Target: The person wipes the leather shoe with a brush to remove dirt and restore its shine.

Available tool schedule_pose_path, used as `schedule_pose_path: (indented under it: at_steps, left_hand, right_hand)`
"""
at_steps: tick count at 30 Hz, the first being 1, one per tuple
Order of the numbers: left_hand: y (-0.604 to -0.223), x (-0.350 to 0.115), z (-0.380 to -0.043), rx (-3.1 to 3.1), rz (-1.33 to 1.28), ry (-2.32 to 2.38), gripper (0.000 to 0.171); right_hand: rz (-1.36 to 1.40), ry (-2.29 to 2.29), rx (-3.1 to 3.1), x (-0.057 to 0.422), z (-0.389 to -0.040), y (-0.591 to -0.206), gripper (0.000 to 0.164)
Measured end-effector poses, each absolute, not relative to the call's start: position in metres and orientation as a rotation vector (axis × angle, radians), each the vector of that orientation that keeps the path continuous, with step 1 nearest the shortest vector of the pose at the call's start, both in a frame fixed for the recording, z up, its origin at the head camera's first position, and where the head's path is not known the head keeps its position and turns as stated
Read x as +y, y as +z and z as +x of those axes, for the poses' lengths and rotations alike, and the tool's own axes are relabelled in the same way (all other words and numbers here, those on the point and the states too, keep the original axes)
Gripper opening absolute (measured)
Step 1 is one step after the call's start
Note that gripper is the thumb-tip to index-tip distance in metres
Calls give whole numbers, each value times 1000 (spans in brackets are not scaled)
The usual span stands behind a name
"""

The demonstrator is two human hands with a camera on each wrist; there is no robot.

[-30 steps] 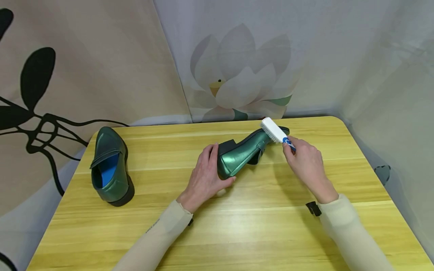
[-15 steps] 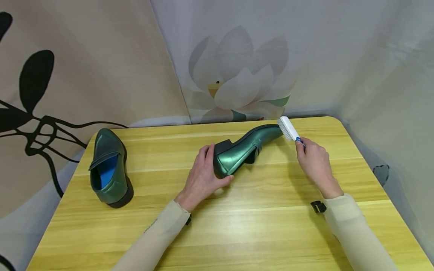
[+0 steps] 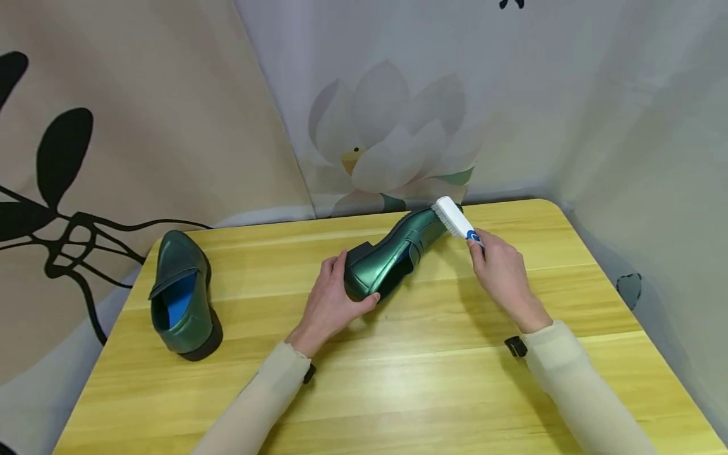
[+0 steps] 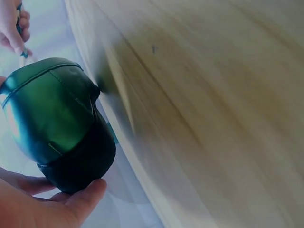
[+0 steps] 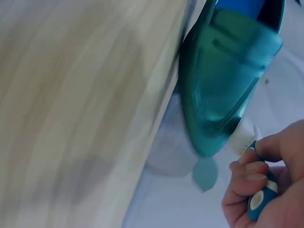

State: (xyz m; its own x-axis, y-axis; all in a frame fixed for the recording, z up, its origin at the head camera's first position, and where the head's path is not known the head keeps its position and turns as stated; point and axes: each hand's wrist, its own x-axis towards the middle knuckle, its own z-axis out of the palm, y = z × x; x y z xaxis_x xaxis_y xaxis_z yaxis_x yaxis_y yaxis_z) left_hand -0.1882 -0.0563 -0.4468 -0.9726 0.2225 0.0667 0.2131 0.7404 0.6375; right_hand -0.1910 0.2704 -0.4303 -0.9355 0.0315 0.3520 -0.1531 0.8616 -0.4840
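Note:
My left hand (image 3: 328,298) grips the heel of a shiny green loafer (image 3: 382,258), which lies tilted on its side with its toe toward the table's back edge. In my right hand (image 3: 502,273) is a white brush (image 3: 453,216) with a blue-and-white handle. The bristles meet the loafer near its toe. From the left wrist view, the thumb and fingers hold the dark heel of the loafer (image 4: 57,114). Curled fingers wrap the brush handle (image 5: 260,201) in the right wrist view, beside the loafer's toe.
A second green loafer (image 3: 183,294) with a blue insole stands upright at the left of the wooden table (image 3: 398,385). Behind the table hangs a pale curtain (image 3: 392,120) printed with a flower.
The brush went out past the toe, then came back onto the loafer near the toe. The loafer has rolled, showing more of its opening, and sits slightly further left in view.

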Motion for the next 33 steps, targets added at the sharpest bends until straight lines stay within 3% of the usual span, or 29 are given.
schedule_pose_path:
  at_steps: [10,20,33]
  left_hand:
    - [-447,-71,-185,2856,316,1086,109]
    - [-435,-83,-182,2726,229,1153,98]
    - [-426,-82,-181,2588,164,1204,95]
  right_hand:
    - [-130,915,-2817,299,-199,-439,43]
    - [17,905,-2735,281,-195,-433,42]
    - [-106,867,-2755,288,-200,-444,44]
